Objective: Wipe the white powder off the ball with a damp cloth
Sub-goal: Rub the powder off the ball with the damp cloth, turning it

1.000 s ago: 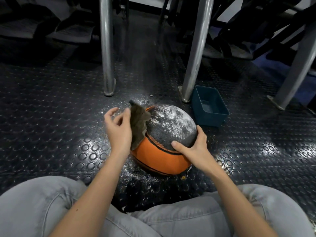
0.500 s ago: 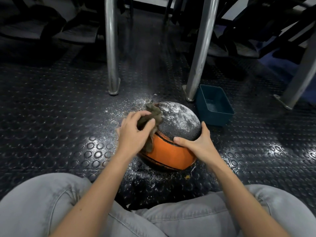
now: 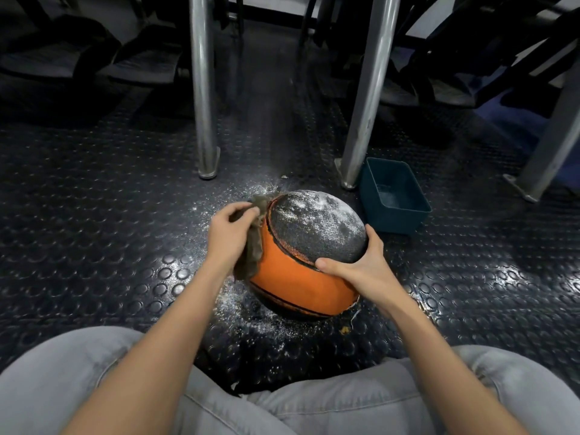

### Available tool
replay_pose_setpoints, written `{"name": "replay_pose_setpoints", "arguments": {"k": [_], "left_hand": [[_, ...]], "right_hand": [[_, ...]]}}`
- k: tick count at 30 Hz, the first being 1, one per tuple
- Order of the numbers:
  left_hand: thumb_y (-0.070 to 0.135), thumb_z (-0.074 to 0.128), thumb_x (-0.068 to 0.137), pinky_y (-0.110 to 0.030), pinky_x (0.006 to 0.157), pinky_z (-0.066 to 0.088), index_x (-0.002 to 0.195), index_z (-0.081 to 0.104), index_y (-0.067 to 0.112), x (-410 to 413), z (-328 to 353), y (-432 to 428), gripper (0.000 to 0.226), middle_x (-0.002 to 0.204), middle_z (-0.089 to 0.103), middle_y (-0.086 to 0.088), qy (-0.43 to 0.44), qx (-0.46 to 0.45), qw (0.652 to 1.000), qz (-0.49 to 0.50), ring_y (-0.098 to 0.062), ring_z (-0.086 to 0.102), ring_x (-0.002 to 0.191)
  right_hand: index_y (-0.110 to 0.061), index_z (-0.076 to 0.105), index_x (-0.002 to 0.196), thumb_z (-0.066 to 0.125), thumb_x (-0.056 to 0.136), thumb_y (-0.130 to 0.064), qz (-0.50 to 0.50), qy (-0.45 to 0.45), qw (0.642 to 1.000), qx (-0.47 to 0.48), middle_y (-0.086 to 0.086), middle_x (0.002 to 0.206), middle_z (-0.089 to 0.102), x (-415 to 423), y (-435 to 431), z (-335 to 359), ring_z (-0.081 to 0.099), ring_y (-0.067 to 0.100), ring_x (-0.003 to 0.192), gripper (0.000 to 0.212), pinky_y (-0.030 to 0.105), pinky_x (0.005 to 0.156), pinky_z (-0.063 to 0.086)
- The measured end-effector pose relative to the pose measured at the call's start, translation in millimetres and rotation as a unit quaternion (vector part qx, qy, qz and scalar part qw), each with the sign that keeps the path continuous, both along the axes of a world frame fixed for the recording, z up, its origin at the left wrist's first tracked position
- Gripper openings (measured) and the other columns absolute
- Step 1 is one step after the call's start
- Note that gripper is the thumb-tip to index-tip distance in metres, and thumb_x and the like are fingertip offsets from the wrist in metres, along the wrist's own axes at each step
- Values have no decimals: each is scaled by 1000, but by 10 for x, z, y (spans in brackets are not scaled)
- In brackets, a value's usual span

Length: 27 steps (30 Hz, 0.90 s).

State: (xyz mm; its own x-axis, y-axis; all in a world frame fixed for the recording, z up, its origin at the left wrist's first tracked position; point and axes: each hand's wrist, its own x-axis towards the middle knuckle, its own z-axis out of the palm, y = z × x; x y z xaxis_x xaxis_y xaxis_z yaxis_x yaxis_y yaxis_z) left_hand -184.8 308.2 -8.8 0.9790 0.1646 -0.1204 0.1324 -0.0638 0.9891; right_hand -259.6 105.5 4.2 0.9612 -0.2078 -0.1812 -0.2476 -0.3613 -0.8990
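Left hand grips a bunched cloth, fingers curled over its upper end, and presses it against the left flank of the ball. Right hand clasps the opposite flank, thumb laid along the near edge of the grey panel and fingers wrapped round the far side. This grip probably serves as a brace, since a round ball would otherwise roll away under the sideways push of wiping. The ball rests on the studded floor just ahead of the person's knees, with a tub near its far right. White powder covers the upward-facing grey panel, and more is scattered on the floor around the ball. The orange band beneath looks clean. The cloth touches the panel's left rim rather than the powder itself, so most of the wiping appears not yet done. Holding the dusted face uppermost keeps it in view and within reach of the cloth.
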Motion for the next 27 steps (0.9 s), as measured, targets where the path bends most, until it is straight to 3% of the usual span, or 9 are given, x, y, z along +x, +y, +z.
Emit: {"name": "replay_pose_setpoints", "arguments": {"k": [3,7,11,15,17,20,23,25,27], "left_hand": [[20,67,85,-31,91,45,84,64,32,-118,57,-63,13,101,61,7,-88,56,994,-27,-15,57,101],[34,65,77,-21,87,35,83,69,28,-404,97,-236,9,92,52,24,-254,209,940,-93,-7,45,96],[18,71,81,-22,86,40,86,71,24,-265,111,-183,8,89,52,20,-230,187,954,-52,-10,51,94],[19,65,87,-32,90,48,84,67,29,28,45,33,11,102,67,3,-31,29,999,3,-16,60,100],[20,66,87,-35,90,50,86,66,33,2,15,28,13,109,66,-1,-7,-1,1000,-7,-19,60,102],[19,70,83,-36,98,44,81,64,38,-123,91,-98,20,101,61,10,-112,53,991,-49,-13,55,104],[44,61,72,-34,91,36,77,63,43,-317,160,-222,5,93,55,26,-242,167,947,-129,-6,44,100],[49,54,70,-34,89,34,81,64,41,-375,140,-243,16,90,54,27,-282,212,922,-160,-2,39,96],[42,61,74,-27,87,36,83,67,37,-296,136,-222,12,89,54,23,-277,196,930,-143,-5,43,95]], "right_hand": [[-25,5,149,89,37,-54,-7,6,1000,9,-6,152,14,29,-14,-3,28,16,135,143,43,112,31],[-22,6,150,86,38,-52,-5,-4,1000,9,-5,153,13,47,-9,-7,26,15,137,140,41,112,30],[-23,6,150,82,39,-51,-7,-13,1000,7,-8,152,12,21,21,-1,25,14,137,137,39,112,29],[-25,3,149,82,40,-52,-1,-5,1000,4,-10,152,10,-11,31,-5,24,14,137,138,42,113,28],[-25,3,149,82,39,-53,-1,-9,1000,0,-9,152,11,-27,19,-5,25,14,137,139,42,113,28],[-22,5,150,82,38,-50,-8,-1,1000,1,-6,152,13,1,4,8,27,14,136,138,38,112,30],[-20,5,150,81,38,-50,-6,-11,1000,-2,-6,153,12,6,0,8,25,12,136,139,33,111,29],[-21,6,150,81,38,-51,-4,-12,1000,-9,-7,154,11,-13,15,9,24,10,136,138,31,111,28],[-22,6,150,81,39,-51,-1,-13,1000,-8,-7,154,11,-15,15,3,23,11,137,138,36,113,27]]}}
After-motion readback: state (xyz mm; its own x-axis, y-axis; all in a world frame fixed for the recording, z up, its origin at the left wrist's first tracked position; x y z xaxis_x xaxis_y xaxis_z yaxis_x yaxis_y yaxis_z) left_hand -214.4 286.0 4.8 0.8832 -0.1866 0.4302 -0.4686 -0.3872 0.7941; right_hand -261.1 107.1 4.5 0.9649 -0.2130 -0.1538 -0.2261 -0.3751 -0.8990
